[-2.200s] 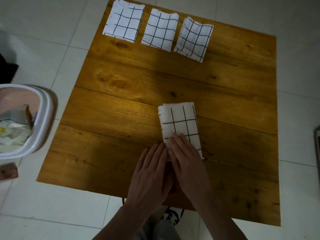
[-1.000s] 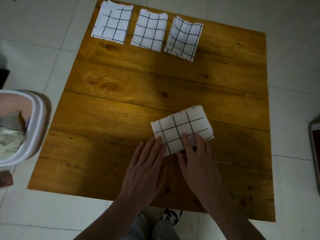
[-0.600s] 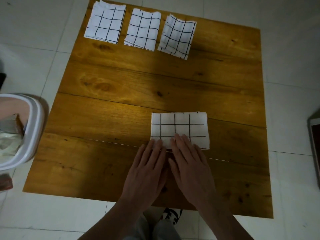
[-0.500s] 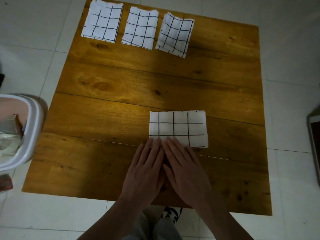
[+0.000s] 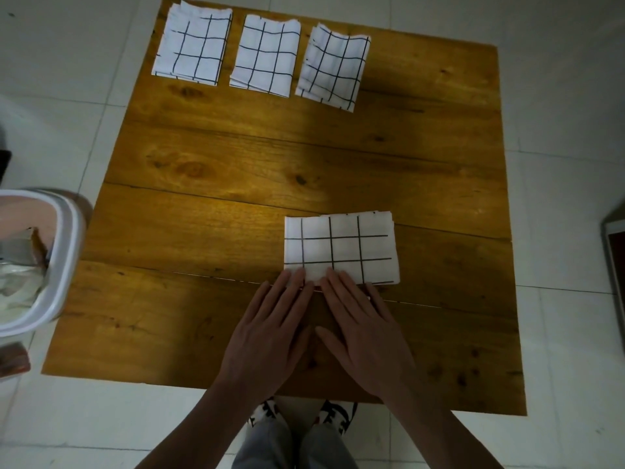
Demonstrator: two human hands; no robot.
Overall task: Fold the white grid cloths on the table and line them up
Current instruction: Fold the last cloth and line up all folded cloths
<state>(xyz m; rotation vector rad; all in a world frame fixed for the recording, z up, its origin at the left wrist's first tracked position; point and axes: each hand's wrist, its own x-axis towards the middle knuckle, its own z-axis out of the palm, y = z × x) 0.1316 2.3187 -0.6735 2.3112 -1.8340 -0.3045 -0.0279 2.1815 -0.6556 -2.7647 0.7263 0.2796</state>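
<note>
A folded white grid cloth (image 5: 341,247) lies flat on the wooden table (image 5: 236,164), its long side running left to right. My left hand (image 5: 270,330) and my right hand (image 5: 363,330) rest flat side by side, palms down. Their fingertips touch the cloth's near edge, and neither hand grips anything. Three folded grid cloths sit in a row along the far edge: one at the left (image 5: 192,45), one in the middle (image 5: 265,55) and one on the right (image 5: 333,67).
A white bin (image 5: 64,258) with a bag inside stands on the floor left of the table. Something dark-edged (image 5: 615,252) sits on the tiled floor at the right. My shoes (image 5: 301,412) show under the near table edge.
The cloth was turned from lengthwise to crosswise by both hands. My hands then slid back toward me, so only the fingertips stay on its near edge.
</note>
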